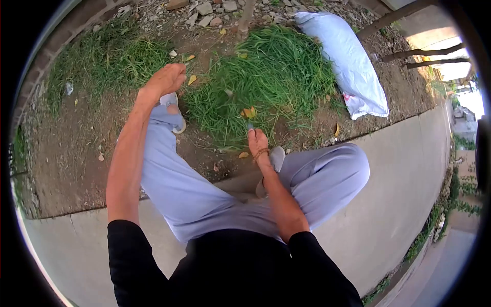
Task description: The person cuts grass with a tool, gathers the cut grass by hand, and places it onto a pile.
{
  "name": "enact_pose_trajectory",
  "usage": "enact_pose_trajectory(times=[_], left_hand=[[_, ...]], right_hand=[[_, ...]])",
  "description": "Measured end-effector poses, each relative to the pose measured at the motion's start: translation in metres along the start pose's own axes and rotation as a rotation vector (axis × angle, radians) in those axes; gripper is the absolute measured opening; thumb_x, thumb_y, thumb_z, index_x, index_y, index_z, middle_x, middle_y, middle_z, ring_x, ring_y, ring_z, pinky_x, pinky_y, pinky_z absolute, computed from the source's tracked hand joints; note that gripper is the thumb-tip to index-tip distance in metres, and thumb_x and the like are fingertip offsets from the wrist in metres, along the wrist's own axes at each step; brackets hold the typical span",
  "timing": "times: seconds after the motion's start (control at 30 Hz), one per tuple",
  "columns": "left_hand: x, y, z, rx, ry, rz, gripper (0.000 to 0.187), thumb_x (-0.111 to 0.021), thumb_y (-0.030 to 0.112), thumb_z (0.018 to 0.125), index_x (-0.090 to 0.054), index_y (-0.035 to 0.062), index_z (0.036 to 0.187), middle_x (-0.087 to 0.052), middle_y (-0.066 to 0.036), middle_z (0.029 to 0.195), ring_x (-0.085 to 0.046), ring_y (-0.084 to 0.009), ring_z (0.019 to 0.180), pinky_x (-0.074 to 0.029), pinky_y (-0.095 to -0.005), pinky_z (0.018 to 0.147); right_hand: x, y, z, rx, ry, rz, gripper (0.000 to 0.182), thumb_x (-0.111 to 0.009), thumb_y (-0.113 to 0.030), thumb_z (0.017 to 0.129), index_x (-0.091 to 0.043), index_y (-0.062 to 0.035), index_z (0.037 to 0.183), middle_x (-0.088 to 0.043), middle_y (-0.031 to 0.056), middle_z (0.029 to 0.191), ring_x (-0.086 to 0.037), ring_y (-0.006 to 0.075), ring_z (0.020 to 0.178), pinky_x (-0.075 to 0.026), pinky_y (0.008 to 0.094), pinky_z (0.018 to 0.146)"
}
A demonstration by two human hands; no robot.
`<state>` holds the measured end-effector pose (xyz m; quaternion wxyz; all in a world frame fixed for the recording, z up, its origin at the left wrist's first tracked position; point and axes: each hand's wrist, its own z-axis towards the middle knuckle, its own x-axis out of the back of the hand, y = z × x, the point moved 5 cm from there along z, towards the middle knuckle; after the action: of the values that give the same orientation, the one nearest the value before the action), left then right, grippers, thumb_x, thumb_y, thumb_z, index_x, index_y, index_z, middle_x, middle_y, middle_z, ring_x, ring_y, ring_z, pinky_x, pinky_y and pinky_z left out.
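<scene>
My left hand (pixel 168 79) is closed, its fingers curled together above my shoe, at the left side of the cut-looking green grass. What lies inside those fingers, if anything, I cannot tell. Lower and to the right, my right hand (pixel 259 140), with a beaded band at the wrist, grips a hand tool (pixel 250 126) whose narrow grey part points forward into the grass; its far end is lost in blur and blades. A large heap of long grass (pixel 279 71) spreads in front of both hands. Yellow leaves (pixel 249 112) lie on it near the tool.
A stuffed white sack (pixel 350 64) lies on the soil right of the heap. More grass (pixel 110 56) grows at the left. Stones (pixel 204 9) and a thin tree trunk (pixel 246 19) stand behind. A concrete path (pixel 399 158) runs beneath and beside my bent legs.
</scene>
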<state>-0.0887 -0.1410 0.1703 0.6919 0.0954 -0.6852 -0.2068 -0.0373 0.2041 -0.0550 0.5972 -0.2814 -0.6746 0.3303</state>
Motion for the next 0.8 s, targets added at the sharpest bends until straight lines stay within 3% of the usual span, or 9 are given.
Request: enact_pose_trajectory(times=[0.13,0.27,0.33,0.37,0.4,0.57,0.7,0.73,0.8], left_hand=[[0.003,0.003,0.001,0.016,0.008,0.021,0.015,-0.055,0.012,0.082,-0.050,-0.0025,0.080,-0.055,-0.019,0.072,-0.056,-0.0360,0.073,-0.043,-0.0460,0.067],[-0.002,-0.002,0.001,0.010,-0.049,0.023,0.016,-0.054,0.012,0.082,-0.049,-0.0023,0.079,-0.055,-0.019,0.072,-0.056,-0.0357,0.072,-0.043,-0.0462,0.067],[-0.002,-0.003,0.001,0.008,-0.047,0.021,0.016,-0.054,0.012,0.082,-0.049,-0.0022,0.078,-0.055,-0.019,0.072,-0.056,-0.0356,0.071,-0.042,-0.0463,0.066],[-0.002,-0.003,0.000,0.002,-0.045,0.020,0.016,-0.054,0.012,0.082,-0.048,-0.0022,0.078,-0.055,-0.019,0.072,-0.056,-0.0355,0.070,-0.042,-0.0464,0.066],[-0.003,-0.003,-0.001,0.007,-0.043,0.022,0.016,-0.054,0.012,0.082,-0.048,-0.0022,0.078,-0.055,-0.019,0.072,-0.056,-0.0355,0.070,-0.042,-0.0464,0.066],[-0.001,0.001,-0.002,0.080,-0.059,-0.002,0.015,-0.053,0.011,0.080,-0.048,-0.0022,0.078,-0.054,-0.019,0.070,-0.054,-0.0357,0.068,-0.041,-0.0469,0.064],[-0.001,0.005,0.000,-0.045,0.030,-0.033,0.013,-0.052,0.010,0.080,-0.051,-0.0028,0.081,-0.053,-0.020,0.067,-0.053,-0.0346,0.064,-0.041,-0.0455,0.061],[0.001,0.010,0.002,0.097,-0.074,-0.042,0.016,-0.052,0.011,0.081,-0.053,-0.0048,0.080,-0.059,-0.025,0.076,-0.057,-0.0438,0.075,-0.043,-0.0494,0.068],[0.002,0.016,0.003,0.006,-0.016,-0.120,0.012,-0.052,0.007,0.079,-0.052,-0.0049,0.079,-0.057,-0.025,0.072,-0.056,-0.0429,0.070,-0.043,-0.0472,0.065]], right_hand=[[-0.006,-0.026,0.001,0.008,0.054,0.200,0.030,-0.051,-0.027,0.093,-0.058,0.0021,0.092,-0.055,0.0096,0.066,-0.052,0.0209,0.060,-0.042,0.0353,0.058],[-0.023,-0.034,-0.007,-0.036,-0.035,0.326,0.029,-0.051,-0.026,0.094,-0.058,0.0016,0.094,-0.052,0.0046,0.065,-0.048,0.0149,0.060,-0.041,0.0319,0.057],[-0.044,-0.016,-0.008,0.073,-0.064,0.226,0.028,-0.051,-0.027,0.095,-0.058,0.0010,0.095,-0.051,0.0030,0.065,-0.048,0.0140,0.060,-0.041,0.0312,0.056],[-0.052,-0.003,-0.010,-0.052,-0.248,0.194,0.029,-0.052,-0.027,0.093,-0.059,0.0007,0.095,-0.056,0.0075,0.067,-0.054,0.0193,0.062,-0.043,0.0346,0.059],[-0.049,0.005,-0.013,-0.049,-0.252,0.195,0.029,-0.052,-0.027,0.093,-0.059,0.0007,0.095,-0.056,0.0075,0.067,-0.054,0.0193,0.062,-0.043,0.0346,0.059],[-0.022,0.003,-0.010,-0.017,-0.123,-0.063,0.035,-0.050,-0.033,0.091,-0.060,0.0002,0.090,-0.062,0.0211,0.076,-0.061,0.0381,0.075,-0.047,0.0442,0.068],[-0.013,-0.013,-0.002,0.003,-0.063,-0.024,0.035,-0.047,-0.032,0.092,-0.059,0.0012,0.091,-0.061,0.0232,0.076,-0.060,0.0415,0.075,-0.047,0.0472,0.068],[-0.012,-0.014,-0.001,-0.008,-0.049,0.038,0.033,-0.047,-0.030,0.092,-0.059,0.0017,0.093,-0.062,0.0249,0.077,-0.061,0.0433,0.076,-0.047,0.0497,0.067],[-0.001,-0.037,-0.008,-0.014,-0.037,0.164,0.032,-0.049,-0.029,0.093,-0.057,0.0015,0.095,-0.061,0.0224,0.073,-0.061,0.0401,0.069,-0.047,0.0473,0.064]])
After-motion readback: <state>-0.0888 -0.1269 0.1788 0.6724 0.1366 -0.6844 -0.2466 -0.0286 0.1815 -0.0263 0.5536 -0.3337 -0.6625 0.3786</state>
